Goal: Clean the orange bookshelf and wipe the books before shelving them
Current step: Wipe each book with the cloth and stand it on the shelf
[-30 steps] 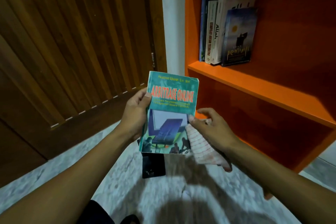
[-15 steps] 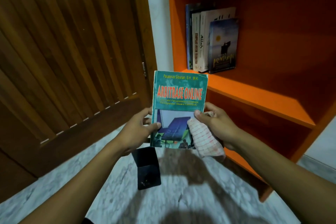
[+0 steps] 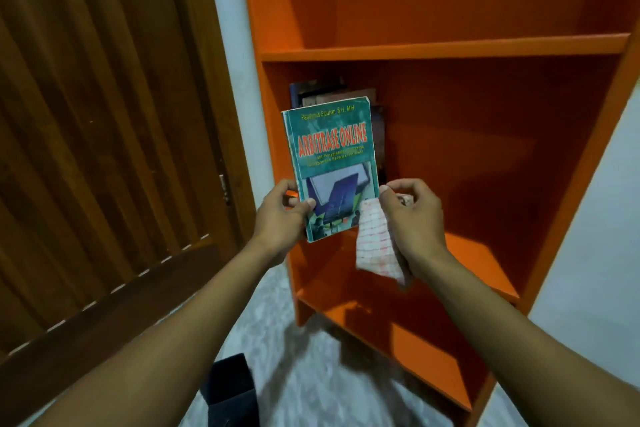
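A green book [image 3: 332,156] titled "Arbitrase Online" stands upright in front of the orange bookshelf [image 3: 446,48]. My left hand [image 3: 280,218] grips the book's lower left edge. My right hand [image 3: 415,222] is closed on a white checked cloth [image 3: 375,243] and its thumb touches the book's lower right edge. The cloth hangs down below the book. Behind the green book, a few shelved books [image 3: 322,90] stand at the left of the middle shelf, mostly hidden.
A brown wooden door [image 3: 104,149] fills the left side. A strip of white wall [image 3: 235,80] separates it from the shelf. On the grey marble floor [image 3: 304,367] lies a black object [image 3: 232,388]. The upper and lower shelves hold nothing visible.
Both hands have lifted the green book up and toward the middle shelf. It now covers the shelved books. The view has swung right and upward onto the bookshelf.
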### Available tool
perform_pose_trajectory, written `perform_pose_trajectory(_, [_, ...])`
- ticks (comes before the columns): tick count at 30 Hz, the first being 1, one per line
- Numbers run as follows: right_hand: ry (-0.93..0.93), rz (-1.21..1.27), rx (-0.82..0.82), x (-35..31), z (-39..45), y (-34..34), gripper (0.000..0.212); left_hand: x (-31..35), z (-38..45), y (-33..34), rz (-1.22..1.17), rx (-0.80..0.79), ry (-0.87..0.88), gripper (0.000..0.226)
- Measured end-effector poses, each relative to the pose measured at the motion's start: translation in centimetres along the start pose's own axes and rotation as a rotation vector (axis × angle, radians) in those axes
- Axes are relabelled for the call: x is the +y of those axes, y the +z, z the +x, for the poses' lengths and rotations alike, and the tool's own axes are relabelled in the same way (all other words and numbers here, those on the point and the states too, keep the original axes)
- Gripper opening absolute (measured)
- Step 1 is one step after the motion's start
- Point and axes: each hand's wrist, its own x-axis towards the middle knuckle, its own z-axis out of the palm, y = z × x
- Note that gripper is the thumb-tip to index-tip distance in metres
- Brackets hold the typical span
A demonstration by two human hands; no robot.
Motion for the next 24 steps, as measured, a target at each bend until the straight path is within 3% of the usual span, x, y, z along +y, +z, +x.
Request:
perform_pose_trajectory(8, [0.007,0.014,0.034,-0.3,4.3,-1.4,0.008,-1.7,9.2,8.8,0.050,0.040,-0.004,0.026])
perform_pose_trajectory(13, [0.008,0.001,0.029,1.1,6.2,-1.8,0.006,-3.8,12.5,12.6,0.162,0.150,-0.026,0.015])
perform_pose_trajectory(18, [0.063,0.008,0.027,2.8,6.8,-1.4,0.004,-5.1,14.5,14.0,0.183,0.277,-0.086,0.026])
perform_pose_trajectory(24, [0.078,0.011,0.006,3.4,6.1,-1.0,0.006,-4.9,15.3,13.8,0.345,0.280,-0.136,0.023])
